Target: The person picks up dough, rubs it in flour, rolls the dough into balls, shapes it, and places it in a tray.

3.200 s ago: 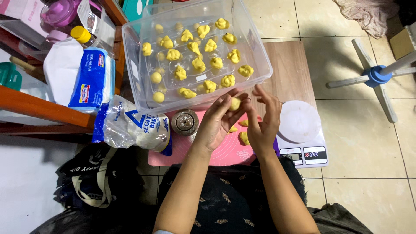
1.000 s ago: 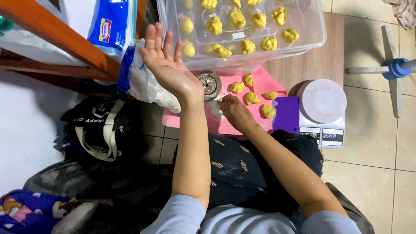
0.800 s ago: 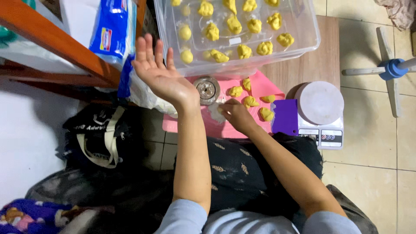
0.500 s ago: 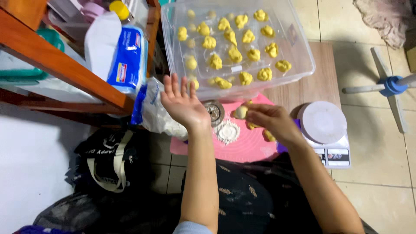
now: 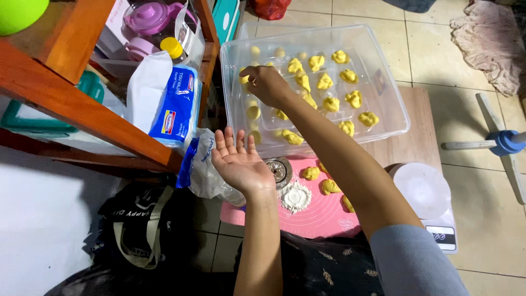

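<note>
**Mina:** What is the biggest thing here?

**Tam:** The wooden shelf (image 5: 82, 104) on the left. It has a blue and white packet (image 5: 174, 112) leaning on it. Up top there is a pink plastic pot (image 5: 147, 16) and a bottle with a yellow cap (image 5: 174, 48).

**Mina:** And next?

**Tam:** The big clear plastic box (image 5: 392, 112) on the floor. Lots of little yellow dough pieces (image 5: 354, 98) sit in rows inside it.

**Mina:** Where is the right hand?

**Tam:** The right hand (image 5: 267, 85) reaches into the box, near its left side. The fingers are curled together over a yellow dough ball (image 5: 244, 78). It looks like they pinch it, with the ball just above the box floor.

**Mina:** What is under the arm?

**Tam:** A pink mat (image 5: 320, 216). More yellow dough lumps (image 5: 311, 173) lie on it, next to a small pile of white flour (image 5: 296, 195) and a round metal cup (image 5: 278, 169). A white kitchen scale (image 5: 424, 189) sits just to the right of the mat.

**Mina:** And the left hand?

**Tam:** The left hand (image 5: 241, 164) is flat and wide open, palm up, fingers spread. It holds nothing. It hangs in the air just beside a clear plastic bag (image 5: 205, 172) with blue print, near the metal cup.
</note>
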